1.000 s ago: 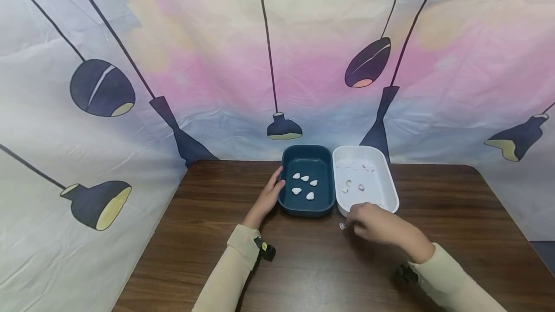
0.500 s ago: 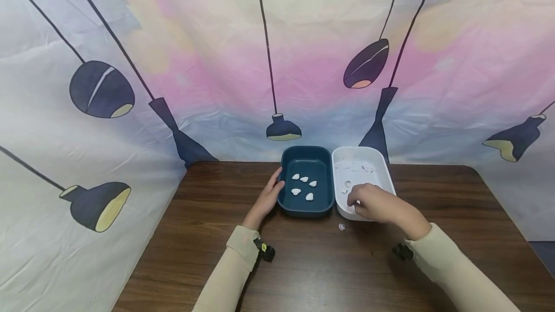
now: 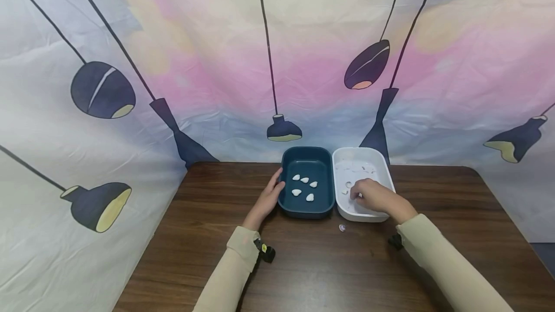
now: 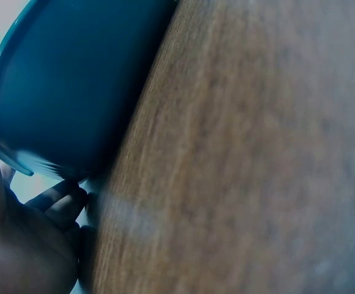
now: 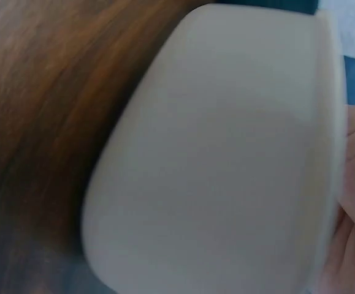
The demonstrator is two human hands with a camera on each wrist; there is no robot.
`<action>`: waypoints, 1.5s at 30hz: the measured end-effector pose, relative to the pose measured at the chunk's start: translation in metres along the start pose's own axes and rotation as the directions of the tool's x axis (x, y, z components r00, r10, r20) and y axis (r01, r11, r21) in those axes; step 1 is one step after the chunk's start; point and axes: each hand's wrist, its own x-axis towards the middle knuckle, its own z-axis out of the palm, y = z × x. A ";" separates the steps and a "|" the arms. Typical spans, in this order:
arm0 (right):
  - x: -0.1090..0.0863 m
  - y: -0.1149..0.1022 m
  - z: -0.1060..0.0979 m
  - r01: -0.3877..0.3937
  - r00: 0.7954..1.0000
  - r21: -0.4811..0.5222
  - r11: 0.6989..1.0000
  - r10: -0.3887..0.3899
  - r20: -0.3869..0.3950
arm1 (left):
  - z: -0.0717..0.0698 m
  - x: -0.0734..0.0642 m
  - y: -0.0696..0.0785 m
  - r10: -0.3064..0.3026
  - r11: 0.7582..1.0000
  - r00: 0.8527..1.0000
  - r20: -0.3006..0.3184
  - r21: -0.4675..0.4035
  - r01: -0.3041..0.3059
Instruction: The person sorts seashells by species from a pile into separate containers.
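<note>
My left hand (image 3: 265,201) rests against the left side of a dark teal tray (image 3: 306,214), thumb at the rim and fingers along the outer wall. Several small white shell-like pieces (image 3: 297,192) lie inside this tray. In the left wrist view the fingers (image 4: 67,205) touch the tray's underside edge. My right hand (image 3: 377,199) reaches over the front rim of a white tray (image 3: 362,216), fingers bent down toward its floor. I cannot tell whether its hidden fingertips hold anything. Beside them lie a small roundish shell-like piece (image 3: 349,184) and a pale one (image 3: 344,192).
Both trays stand side by side at the back of the dark wooden table (image 3: 299,268). One small shiny piece (image 3: 342,227) lies on the wood in front of the white tray. Tiny fragments are scattered at the white tray's far end. A painted curtain (image 3: 217,61) hangs behind.
My right hand has moved from the tabletop at the white tray's front edge up into that tray, then slightly farther in, covering a piece seen there earlier. My left hand stays put.
</note>
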 end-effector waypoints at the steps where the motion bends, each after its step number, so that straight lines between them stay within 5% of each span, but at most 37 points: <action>1: 0.001 0.003 0.002 -0.005 1.000 0.003 1.000 0.005 -0.004 | 0.000 0.000 0.000 -0.001 1.000 1.000 0.001 -0.002 0.001; 17: -0.001 0.005 0.005 0.001 0.996 -0.001 1.000 -0.001 -0.091 | 0.001 0.002 -0.001 0.003 1.000 1.000 0.006 -0.013 -0.003; 29: -0.019 -0.032 -0.002 0.000 0.995 0.013 1.000 0.001 -0.103 | 0.001 0.002 0.000 0.010 1.000 1.000 0.008 -0.013 -0.009; 45: -0.036 -0.071 0.016 0.055 0.991 0.050 0.997 -0.049 -0.125 | -0.001 0.003 -0.003 0.006 1.000 1.000 0.021 -0.014 -0.006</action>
